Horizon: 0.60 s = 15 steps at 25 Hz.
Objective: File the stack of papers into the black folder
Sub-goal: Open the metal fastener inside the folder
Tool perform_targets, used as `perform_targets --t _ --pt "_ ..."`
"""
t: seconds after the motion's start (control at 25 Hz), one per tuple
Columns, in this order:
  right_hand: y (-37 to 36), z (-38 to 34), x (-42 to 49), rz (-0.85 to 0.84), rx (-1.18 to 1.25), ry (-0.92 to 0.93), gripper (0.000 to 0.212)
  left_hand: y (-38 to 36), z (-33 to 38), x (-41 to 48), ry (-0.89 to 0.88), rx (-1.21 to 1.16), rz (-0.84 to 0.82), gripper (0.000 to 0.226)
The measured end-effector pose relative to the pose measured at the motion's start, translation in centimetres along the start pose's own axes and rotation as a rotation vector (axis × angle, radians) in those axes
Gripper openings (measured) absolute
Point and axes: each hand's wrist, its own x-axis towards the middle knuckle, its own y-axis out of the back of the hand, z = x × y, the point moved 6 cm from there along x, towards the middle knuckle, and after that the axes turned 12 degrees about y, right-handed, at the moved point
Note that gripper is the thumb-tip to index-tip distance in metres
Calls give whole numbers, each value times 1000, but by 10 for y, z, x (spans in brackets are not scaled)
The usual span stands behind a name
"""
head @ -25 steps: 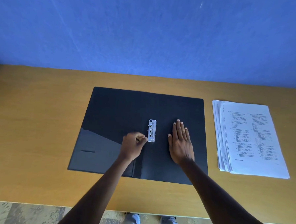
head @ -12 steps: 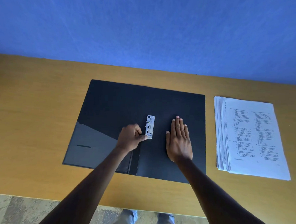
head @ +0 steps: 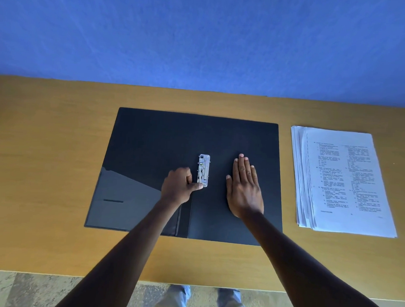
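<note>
The papers (head: 343, 182) lie stacked on the table (head: 44, 156), just right of the open black folder (head: 164, 137) and apart from it. The left hand (head: 178, 187) is curled, its thumb and fingers pinching the near end of the metal clip (head: 203, 170) at the folder's spine. The right hand (head: 244, 188) lies flat, fingers straight, on the right leaf, grasping nothing.
</note>
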Motion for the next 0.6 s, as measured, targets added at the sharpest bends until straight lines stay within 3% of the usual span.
perform_targets --t 0.28,0.44,0.6 --pt "-1 1 0 -4 -4 -3 58 0 3 2 -32 9 -45 38" --pt "0 1 0 -1 -4 -7 57 9 2 8 14 -129 -144 43" --pt "-1 1 1 -8 -8 -8 58 24 14 14 -7 -199 -75 55"
